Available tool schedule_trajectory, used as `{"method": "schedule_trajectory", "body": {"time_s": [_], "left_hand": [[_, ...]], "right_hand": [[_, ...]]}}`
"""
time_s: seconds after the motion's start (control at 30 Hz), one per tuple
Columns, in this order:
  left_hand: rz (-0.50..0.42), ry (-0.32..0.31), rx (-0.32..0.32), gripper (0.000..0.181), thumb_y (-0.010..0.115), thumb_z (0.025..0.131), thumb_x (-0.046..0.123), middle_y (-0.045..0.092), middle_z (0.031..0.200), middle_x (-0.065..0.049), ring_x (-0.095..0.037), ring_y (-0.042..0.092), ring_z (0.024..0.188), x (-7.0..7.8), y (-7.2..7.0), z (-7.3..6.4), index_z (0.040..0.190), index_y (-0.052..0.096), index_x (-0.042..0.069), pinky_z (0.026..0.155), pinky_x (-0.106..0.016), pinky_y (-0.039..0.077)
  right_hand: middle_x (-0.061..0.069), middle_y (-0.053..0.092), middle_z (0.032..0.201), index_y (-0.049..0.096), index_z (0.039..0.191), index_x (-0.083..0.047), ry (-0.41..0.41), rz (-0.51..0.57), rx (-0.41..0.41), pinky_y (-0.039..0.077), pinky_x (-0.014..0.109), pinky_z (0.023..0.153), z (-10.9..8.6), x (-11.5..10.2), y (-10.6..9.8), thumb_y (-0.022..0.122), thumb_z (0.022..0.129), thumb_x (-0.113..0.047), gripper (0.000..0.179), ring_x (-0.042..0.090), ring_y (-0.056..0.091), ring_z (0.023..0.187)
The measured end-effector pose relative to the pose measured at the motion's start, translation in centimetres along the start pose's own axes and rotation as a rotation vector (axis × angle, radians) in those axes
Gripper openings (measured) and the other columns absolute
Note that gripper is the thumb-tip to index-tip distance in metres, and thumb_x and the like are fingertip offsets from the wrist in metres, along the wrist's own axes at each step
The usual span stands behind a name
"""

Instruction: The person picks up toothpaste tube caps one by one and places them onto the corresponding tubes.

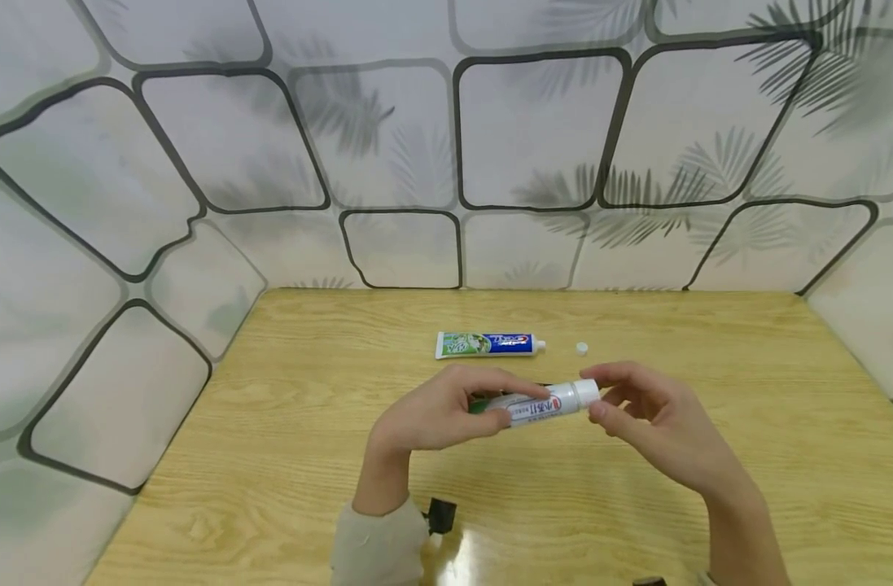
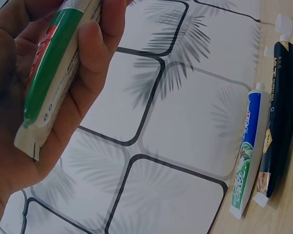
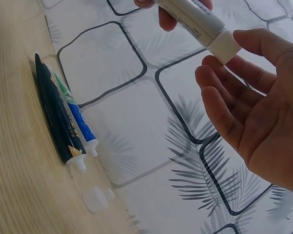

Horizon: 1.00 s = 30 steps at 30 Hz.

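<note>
My left hand grips a white and green toothpaste tube above the table, its fingers and thumb round the body. The tube's white cap points right, tilted slightly up. Thumb and fingertips of my right hand pinch that cap from either side, as the right wrist view also shows at the cap. In the left wrist view the tube's green tail end lies along the palm.
Beyond the hands, a blue and green toothpaste tube lies uncapped on the wooden table. Beside it lies a black tube, also uncapped, mostly hidden in the head view. Loose white caps sit near their nozzles. Patterned walls border the table.
</note>
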<state>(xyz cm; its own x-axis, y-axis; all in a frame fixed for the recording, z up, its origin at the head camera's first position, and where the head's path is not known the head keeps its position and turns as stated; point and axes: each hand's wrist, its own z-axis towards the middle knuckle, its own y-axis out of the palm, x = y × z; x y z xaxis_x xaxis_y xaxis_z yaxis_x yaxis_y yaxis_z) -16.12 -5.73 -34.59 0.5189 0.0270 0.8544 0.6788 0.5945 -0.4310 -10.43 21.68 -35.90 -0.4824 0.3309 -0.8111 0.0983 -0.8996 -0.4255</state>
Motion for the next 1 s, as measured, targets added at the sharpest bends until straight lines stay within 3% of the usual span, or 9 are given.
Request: {"method": "schedule_trajectory", "body": {"time_s": [0.2,0.53,0.7,1.0], "left_hand": [[0.005,-0.005,0.005,0.036,0.057,0.093,-0.002,0.063,0.104,-0.004,-0.006,0.05,0.075,-0.16,-0.09,-0.09,0.126,0.068,0.006,0.064,-0.021,0.042],[-0.001,0.0,-0.003,0.037,0.058,0.093,-0.002,0.064,0.107,-0.004,-0.007,0.05,0.077,-0.24,-0.15,-0.21,0.127,0.067,0.006,0.064,-0.022,0.043],[-0.006,0.0,-0.008,0.037,0.057,0.094,-0.002,0.064,0.107,-0.004,-0.007,0.05,0.076,-0.27,-0.19,-0.22,0.128,0.067,0.007,0.064,-0.021,0.042],[0.0,-0.016,-0.036,0.038,0.056,0.094,-0.001,0.063,0.107,-0.004,-0.004,0.045,0.066,-0.1,-0.35,-0.25,0.129,0.066,0.007,0.059,-0.021,0.039]], "right_hand": [[-0.003,0.069,0.099,0.064,0.123,-0.004,-0.024,0.006,-0.023,0.052,0.026,0.059,-0.03,0.18,-0.07,0.067,0.087,0.011,0.04,0.012,0.065,0.077],[-0.002,0.067,0.1,0.062,0.126,-0.004,0.031,0.013,-0.023,0.053,0.028,0.06,-0.09,0.08,-0.04,0.065,0.091,0.008,0.038,0.013,0.066,0.076],[-0.001,0.066,0.102,0.06,0.129,-0.006,0.021,0.031,-0.017,0.053,0.028,0.061,-0.05,0.14,0.03,0.064,0.09,0.01,0.042,0.014,0.065,0.075],[-0.004,0.067,0.106,0.061,0.128,-0.006,0.006,0.032,-0.005,0.054,0.028,0.061,0.17,0.03,0.21,0.063,0.09,0.011,0.041,0.014,0.067,0.075]]}}
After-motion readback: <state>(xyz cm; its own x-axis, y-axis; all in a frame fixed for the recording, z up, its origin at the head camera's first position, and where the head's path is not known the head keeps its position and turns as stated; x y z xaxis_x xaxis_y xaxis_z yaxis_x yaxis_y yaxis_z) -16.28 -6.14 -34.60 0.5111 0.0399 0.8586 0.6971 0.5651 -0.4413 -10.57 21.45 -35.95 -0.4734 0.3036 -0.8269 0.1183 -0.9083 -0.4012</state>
